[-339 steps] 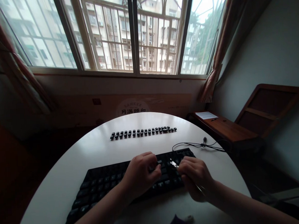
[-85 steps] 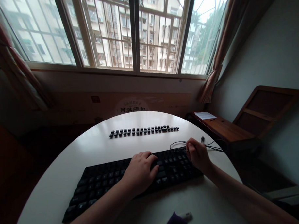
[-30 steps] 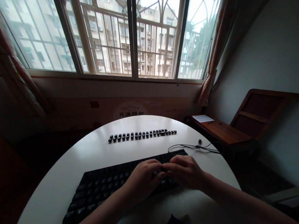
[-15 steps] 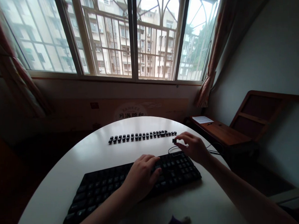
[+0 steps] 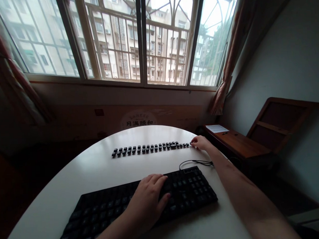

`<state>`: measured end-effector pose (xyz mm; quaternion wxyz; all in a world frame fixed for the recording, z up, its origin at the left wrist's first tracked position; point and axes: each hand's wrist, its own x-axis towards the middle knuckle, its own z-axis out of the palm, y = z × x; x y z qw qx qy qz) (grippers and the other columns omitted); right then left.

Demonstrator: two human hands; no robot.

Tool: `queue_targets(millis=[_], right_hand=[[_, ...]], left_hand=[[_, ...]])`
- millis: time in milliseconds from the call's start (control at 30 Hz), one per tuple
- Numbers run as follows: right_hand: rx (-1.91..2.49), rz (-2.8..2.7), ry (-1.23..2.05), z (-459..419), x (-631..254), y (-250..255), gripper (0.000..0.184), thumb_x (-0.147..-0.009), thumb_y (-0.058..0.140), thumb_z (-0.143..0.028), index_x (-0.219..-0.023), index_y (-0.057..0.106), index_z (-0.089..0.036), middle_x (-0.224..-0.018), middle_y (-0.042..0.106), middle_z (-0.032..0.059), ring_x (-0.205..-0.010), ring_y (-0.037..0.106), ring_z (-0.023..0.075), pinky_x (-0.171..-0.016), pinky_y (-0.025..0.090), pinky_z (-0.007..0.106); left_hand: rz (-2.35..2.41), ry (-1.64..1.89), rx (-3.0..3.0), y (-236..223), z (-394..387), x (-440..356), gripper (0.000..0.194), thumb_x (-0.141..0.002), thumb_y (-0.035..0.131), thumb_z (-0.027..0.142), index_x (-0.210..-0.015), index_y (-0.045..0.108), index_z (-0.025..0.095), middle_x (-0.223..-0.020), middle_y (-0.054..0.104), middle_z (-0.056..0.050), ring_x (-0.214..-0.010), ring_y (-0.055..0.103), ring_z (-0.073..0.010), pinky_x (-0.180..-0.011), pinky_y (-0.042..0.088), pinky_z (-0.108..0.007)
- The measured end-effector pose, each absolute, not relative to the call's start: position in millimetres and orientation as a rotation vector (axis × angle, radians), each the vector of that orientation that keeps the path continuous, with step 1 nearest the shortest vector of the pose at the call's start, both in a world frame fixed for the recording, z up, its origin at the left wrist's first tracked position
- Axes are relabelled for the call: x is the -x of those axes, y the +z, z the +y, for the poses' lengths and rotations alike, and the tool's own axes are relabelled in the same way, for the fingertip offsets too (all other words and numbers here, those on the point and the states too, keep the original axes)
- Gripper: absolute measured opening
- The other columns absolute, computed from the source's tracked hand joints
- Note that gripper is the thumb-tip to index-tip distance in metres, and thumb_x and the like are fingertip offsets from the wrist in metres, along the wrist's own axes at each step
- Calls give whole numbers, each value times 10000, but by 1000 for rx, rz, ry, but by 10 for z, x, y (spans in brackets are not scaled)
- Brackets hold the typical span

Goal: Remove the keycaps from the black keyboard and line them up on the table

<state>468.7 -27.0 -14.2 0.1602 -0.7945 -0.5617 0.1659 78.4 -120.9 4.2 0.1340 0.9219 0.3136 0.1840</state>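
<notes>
A black keyboard (image 5: 110, 208) lies at a slant across the near part of the white round table (image 5: 98, 170). My left hand (image 5: 150, 194) rests on its middle, fingers stretched out over the keys and thumb apart. Beyond the keyboard stand two rows of small black keycaps (image 5: 143, 149), running left to right. At the right end of these rows, my right hand (image 5: 200, 143) pinches a keycap (image 5: 191, 143) between thumb and fingertips, at or just above the tabletop. The fingers partly cover that keycap.
The keyboard's black cable (image 5: 195, 162) curls behind its right rear corner and passes under my right forearm. To the right of the table is a wooden bench (image 5: 244, 144) with a paper (image 5: 217, 128) on it. A barred window (image 5: 141, 40) fills the far wall.
My right hand has moved away from me and slightly right, carrying the keycap from above the keyboard's rear edge to the row's right end. My left hand stays on the keyboard.
</notes>
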Motion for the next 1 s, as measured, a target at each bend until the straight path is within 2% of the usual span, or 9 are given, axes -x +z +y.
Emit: queue_targets(millis=[100,233,367,500,667,833,900,1000], right_hand=[[2288,-1593,479,-226,-4748,-210,293,-945,583,-329,-1178,598,-152,-1150,628,83,-954,640,201,-821,549,388],[2273,-1584,414,-203,-4778,-217,231,-863,665,-279,-1069,705,-180,-907,725,47,-703,659,130,-667,492,225],[2273,-1586,369,-206,-4757,-186,225,-807,692,-250,-1021,742,-202,-822,740,26,-619,647,119,-577,438,204],[2278,-1585,369,-229,-4723,-141,281,-825,694,-245,-1101,699,-195,-865,730,23,-641,651,112,-640,477,218],[2262,-1581,380,-293,-4648,-101,276,-930,608,-328,-1137,621,-147,-1017,673,56,-812,659,160,-748,554,342],[2175,-1503,263,-392,-4583,99,207,-775,740,-255,-963,733,-168,-841,728,39,-652,660,132,-664,485,228],[2098,-1450,158,-437,-4555,305,185,-829,670,-311,-903,741,-157,-853,733,71,-746,675,168,-668,469,220],[1948,-1349,23,-545,-4446,697,438,-975,385,-440,-1030,699,-139,-926,721,106,-846,669,193,-675,480,230]], left_hand=[[868,563,-2660,1,-1179,-781,421,-848,585,303,-1263,586,232,-1290,615,-89,-1193,547,-287,-1050,425,-490],[851,601,-2658,-31,-1156,-782,419,-842,589,287,-1257,585,235,-1267,627,-86,-1180,553,-288,-1027,447,-482],[865,584,-2655,-27,-1161,-785,418,-841,588,278,-1256,584,232,-1266,626,-79,-1189,548,-284,-1040,439,-480],[871,578,-2650,-15,-1168,-786,435,-838,582,272,-1270,567,223,-1257,629,-82,-1186,549,-279,-1041,437,-482],[868,592,-2646,-4,-1173,-788,444,-844,571,263,-1286,548,227,-1258,629,-85,-1165,561,-268,-1033,444,-469],[854,603,-2664,0,-1173,-788,447,-839,571,252,-1285,550,227,-1251,633,-87,-1151,568,-270,-1023,448,-472],[861,590,-2671,0,-1168,-787,437,-839,572,254,-1275,563,225,-1250,633,-87,-1153,567,-271,-1024,447,-468],[864,568,-2687,-2,-1160,-786,416,-843,574,263,-1258,584,236,-1271,622,-80,-1175,555,-276,-1036,435,-469]])
